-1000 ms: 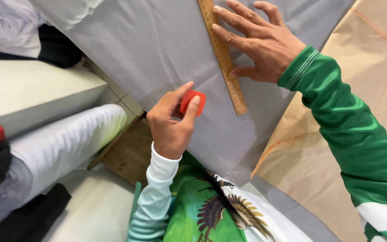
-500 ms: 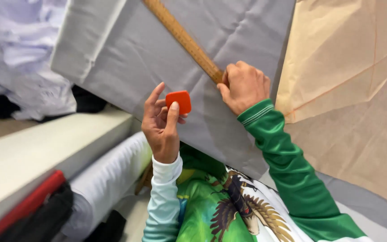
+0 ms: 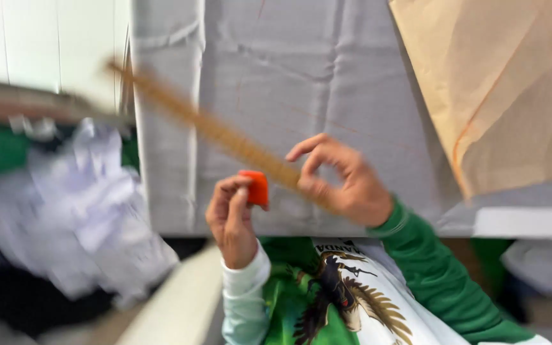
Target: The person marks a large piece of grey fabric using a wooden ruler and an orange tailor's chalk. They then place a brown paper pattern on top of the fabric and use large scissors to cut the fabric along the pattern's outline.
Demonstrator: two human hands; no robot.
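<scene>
The grey fabric (image 3: 301,96) lies spread over the work surface, its near edge running straight across just above the person's chest and its left edge dropping down beside a heap of pale crumpled cloth (image 3: 78,211). The left hand (image 3: 231,214) sits at that near edge, thumb and fingertips pinched shut on a small red-orange piece of chalk (image 3: 255,187) held against the fabric. The right hand (image 3: 343,182) rests close beside it, thumb and forefinger curled together on the lower end of a long wooden ruler (image 3: 212,131), the other fingers loosely bent; the ruler slants up and to the left, blurred. A tan sheet of pattern paper (image 3: 506,89) overlaps the fabric's right side, a faint orange line across it. Faint chalk lines cross the open grey area above the hands.
</scene>
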